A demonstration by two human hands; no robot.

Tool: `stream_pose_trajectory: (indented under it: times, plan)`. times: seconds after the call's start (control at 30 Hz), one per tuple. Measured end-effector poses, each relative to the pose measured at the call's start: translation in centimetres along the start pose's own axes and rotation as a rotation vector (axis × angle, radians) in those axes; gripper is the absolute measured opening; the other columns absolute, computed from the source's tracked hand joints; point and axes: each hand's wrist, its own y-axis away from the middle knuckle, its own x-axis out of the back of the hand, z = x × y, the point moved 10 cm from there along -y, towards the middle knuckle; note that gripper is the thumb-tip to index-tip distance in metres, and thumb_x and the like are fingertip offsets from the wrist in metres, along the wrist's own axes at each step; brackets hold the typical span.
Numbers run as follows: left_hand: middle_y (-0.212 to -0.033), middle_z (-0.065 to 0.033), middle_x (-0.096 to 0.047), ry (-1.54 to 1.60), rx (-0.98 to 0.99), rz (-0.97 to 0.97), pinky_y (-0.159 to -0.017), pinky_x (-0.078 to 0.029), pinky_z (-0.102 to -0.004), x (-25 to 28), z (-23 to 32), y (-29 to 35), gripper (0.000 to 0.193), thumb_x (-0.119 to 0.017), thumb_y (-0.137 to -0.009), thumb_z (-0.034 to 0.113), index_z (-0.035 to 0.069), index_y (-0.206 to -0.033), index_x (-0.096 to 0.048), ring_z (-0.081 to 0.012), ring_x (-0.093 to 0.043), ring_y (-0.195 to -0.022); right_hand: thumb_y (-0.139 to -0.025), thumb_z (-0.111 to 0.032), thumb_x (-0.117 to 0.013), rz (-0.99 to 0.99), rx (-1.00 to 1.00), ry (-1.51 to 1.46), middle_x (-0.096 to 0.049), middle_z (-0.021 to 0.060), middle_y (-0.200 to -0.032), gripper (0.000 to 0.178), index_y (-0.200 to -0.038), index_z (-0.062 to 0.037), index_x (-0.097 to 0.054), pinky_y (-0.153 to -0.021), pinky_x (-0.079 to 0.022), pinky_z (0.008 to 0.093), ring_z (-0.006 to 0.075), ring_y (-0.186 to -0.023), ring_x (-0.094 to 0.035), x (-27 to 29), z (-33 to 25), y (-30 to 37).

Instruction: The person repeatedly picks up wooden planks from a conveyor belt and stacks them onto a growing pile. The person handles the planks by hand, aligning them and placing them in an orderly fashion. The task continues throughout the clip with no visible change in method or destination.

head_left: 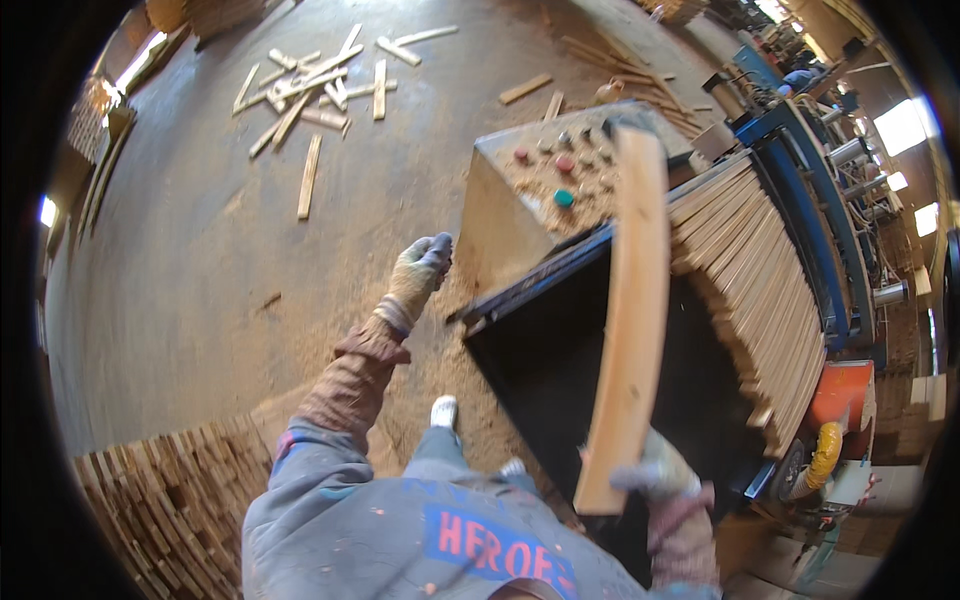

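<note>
My gloved right hand [658,470] is closed on the near end of a pale wooden board [635,300].
I grip it by its edge, fingers wrapped round; the board extends away from me across my view of the black tabletop [540,350], its far end in front of the control box [490,215], though I cannot tell whether it touches either. My gloved left hand [425,265] is curled in with nothing visible in it, near the box's left side. Right of the board, a row of packed boards [755,270] meets the blue machine frame [812,230]. Farther out, loose wooden strips [310,180] lie scattered on the concrete floor [190,270].
</note>
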Motion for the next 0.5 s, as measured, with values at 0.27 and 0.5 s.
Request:
stream_pose_trajectory:
  times: [0.27, 0.5]
  plan:
    - [-0.116, -0.0031, -0.069, 0.207, 0.022, -0.251, -0.087, -0.053, -0.0323, 2.1, -2.0, 19.6, 0.069, -0.054, -0.098, 0.066, 0.007, -0.133, -0.063, -0.0143, -0.065, -0.104, -0.071, -0.010, -0.086, -0.525, -0.022, 0.138, -0.061, 0.0101, -0.134, 0.092, -0.152, -0.0037, -0.043, -0.109, -0.047, 0.0388, 0.0243, -0.123, -0.060, -15.9, 2.2, -14.1]
    - [-0.111, -0.0042, -0.071, 0.290, 0.043, 0.082, -0.090, -0.054, -0.0278, 9.1, -6.2, 32.5, 0.054, -0.078, -0.092, 0.032, 0.000, -0.132, -0.062, -0.0131, -0.067, -0.101, -0.082, -0.033, -0.082, -0.902, -0.433, 0.230, -0.071, 0.0151, -0.114, 0.073, -0.139, -0.0010, -0.052, -0.066, -0.061, 0.0317, 0.0238, -0.091, -0.074, -18.5, 18.0, -7.4]
